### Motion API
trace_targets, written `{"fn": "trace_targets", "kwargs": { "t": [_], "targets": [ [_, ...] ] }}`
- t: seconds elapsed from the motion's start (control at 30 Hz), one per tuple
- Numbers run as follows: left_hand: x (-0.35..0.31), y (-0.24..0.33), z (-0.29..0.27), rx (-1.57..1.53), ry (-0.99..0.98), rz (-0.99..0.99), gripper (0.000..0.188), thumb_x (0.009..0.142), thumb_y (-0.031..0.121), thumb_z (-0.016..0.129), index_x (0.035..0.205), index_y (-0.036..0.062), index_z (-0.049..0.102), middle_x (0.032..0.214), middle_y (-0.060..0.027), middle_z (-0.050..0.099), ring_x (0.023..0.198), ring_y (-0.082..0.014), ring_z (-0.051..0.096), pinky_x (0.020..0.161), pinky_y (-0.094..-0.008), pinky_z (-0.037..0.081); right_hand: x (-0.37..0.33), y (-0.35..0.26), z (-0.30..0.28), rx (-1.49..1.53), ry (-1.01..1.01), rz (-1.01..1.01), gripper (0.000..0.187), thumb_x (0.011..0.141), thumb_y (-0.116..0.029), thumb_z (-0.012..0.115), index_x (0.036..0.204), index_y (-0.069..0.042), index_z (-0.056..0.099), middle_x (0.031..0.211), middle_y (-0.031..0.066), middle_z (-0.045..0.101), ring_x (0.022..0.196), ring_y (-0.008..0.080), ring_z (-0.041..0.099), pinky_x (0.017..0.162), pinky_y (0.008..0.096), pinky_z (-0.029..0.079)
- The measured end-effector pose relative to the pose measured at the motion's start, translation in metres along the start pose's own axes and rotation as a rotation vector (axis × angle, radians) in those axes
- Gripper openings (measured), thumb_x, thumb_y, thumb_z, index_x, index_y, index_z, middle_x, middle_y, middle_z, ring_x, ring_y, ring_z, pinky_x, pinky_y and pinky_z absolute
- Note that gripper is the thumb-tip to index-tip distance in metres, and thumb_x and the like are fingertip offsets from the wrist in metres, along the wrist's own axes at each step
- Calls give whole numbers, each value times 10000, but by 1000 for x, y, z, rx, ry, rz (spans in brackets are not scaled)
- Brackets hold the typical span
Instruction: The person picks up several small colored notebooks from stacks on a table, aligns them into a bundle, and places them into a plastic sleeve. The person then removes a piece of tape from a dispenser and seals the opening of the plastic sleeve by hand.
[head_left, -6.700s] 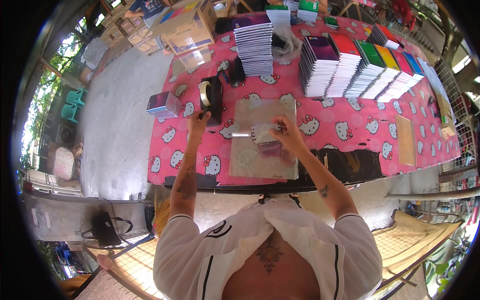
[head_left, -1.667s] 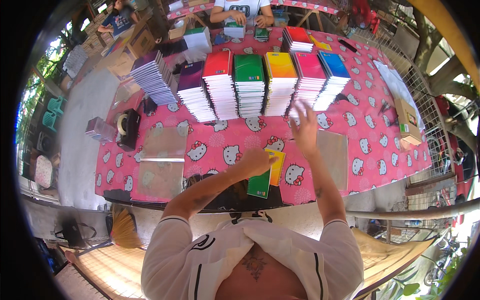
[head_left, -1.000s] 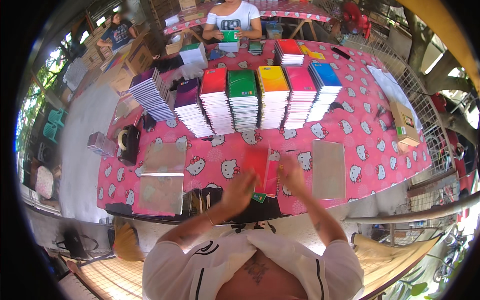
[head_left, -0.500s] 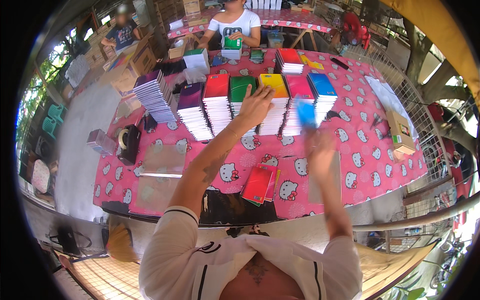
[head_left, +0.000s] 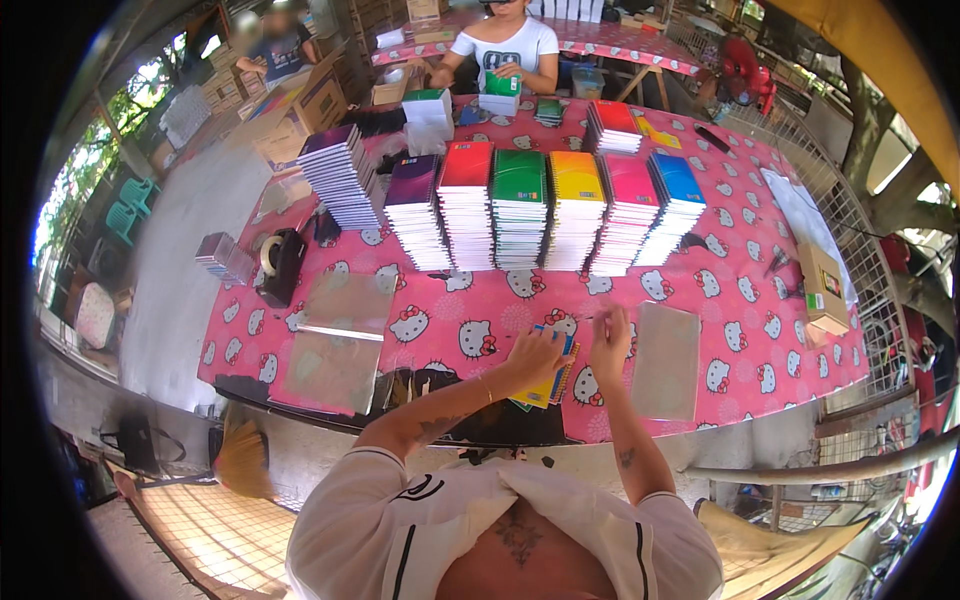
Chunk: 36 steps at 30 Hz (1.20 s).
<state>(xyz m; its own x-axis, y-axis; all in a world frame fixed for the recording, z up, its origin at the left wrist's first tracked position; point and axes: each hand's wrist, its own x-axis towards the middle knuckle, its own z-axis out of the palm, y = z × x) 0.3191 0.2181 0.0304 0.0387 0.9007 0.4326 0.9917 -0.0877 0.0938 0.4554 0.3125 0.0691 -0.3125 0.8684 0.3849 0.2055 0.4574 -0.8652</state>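
Note:
My left hand [head_left: 534, 362] is closed over a small pile of spiral notebooks [head_left: 540, 391] at the table's near edge. A yellow cover shows below my fingers, with a blue edge beside it. Just right of the pile my right hand [head_left: 609, 345] is raised with its fingers drawn together; whatever they may pinch is too small to make out. Beyond my hands stands a row of tall notebook stacks: purple [head_left: 412, 180], red [head_left: 466, 165], green [head_left: 519, 177], yellow [head_left: 575, 177], pink [head_left: 630, 180] and blue [head_left: 677, 178].
Clear plastic sleeves [head_left: 335, 345] lie left, and another clear sheet [head_left: 666, 360] right. A tape dispenser [head_left: 281, 268] and a taller purple stack [head_left: 335, 165] stand left. A cardboard box [head_left: 823, 288] sits right. Across the table a person [head_left: 507, 50] handles green notebooks.
My left hand has come back from the yellow stack to the near pile. My right hand has moved left beside it, the blue notebook gone from it. Yellow and blue covers now show there instead of red.

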Motion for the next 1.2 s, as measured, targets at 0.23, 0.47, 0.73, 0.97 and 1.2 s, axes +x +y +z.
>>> {"fn": "trace_targets", "kwargs": {
  "t": [0.23, 0.47, 0.73, 0.97, 1.2],
  "targets": [
    [66, -152, -136, 207, 522, -301, 465, 858, 138, 661, 1299, 15, 581, 1327, -163, 591, 1167, -362, 588, 1015, -467, 467, 137, -66, -23, -711, 274, -703, 533, 832, -82, 701, 1349, -132, 584, 1290, 140, 578, 1241, 324, 524, 1004, 497, 415],
    [10, -184, -218, 144, 430, -473, 367, 917, 128, 654, 1280, 90, 611, 974, -133, 725, 854, -304, 703, 844, -450, 530, 148, -53, -70, -314, 156, -425, 249, 840, -19, 674, 1083, -65, 700, 1078, 117, 673, 1016, 236, 651, 919, 406, 483],
    [29, -67, -183, -768, -694, -571, 541, 1029, 499, 460, 955, 15, 692, 787, -155, 705, 686, -222, 720, 596, -359, 561, -14, 92, -6, 97, -648, -319, 403, 812, 166, 568, 1159, -24, 637, 1218, 100, 671, 1138, 235, 622, 929, 335, 504],
    [-18, -25, -59, -428, -158, -443, 540, 976, 432, 591, 1319, 17, 550, 1015, -241, 694, 972, -337, 695, 843, -437, 523, -66, 41, -16, 547, -115, 653, 340, 935, -96, 647, 1269, -38, 615, 1293, 87, 641, 1166, 186, 616, 876, 312, 525],
    [-64, -36, 0, -891, -290, -768, 708, 935, 499, 625, 1382, -28, 474, 1223, -248, 617, 1108, -372, 631, 953, -419, 483, -66, 1, 15, 879, -453, 948, 612, 888, -262, 769, 1331, 40, 474, 1224, 113, 623, 1023, 169, 650, 825, 321, 554]
  ]
}}
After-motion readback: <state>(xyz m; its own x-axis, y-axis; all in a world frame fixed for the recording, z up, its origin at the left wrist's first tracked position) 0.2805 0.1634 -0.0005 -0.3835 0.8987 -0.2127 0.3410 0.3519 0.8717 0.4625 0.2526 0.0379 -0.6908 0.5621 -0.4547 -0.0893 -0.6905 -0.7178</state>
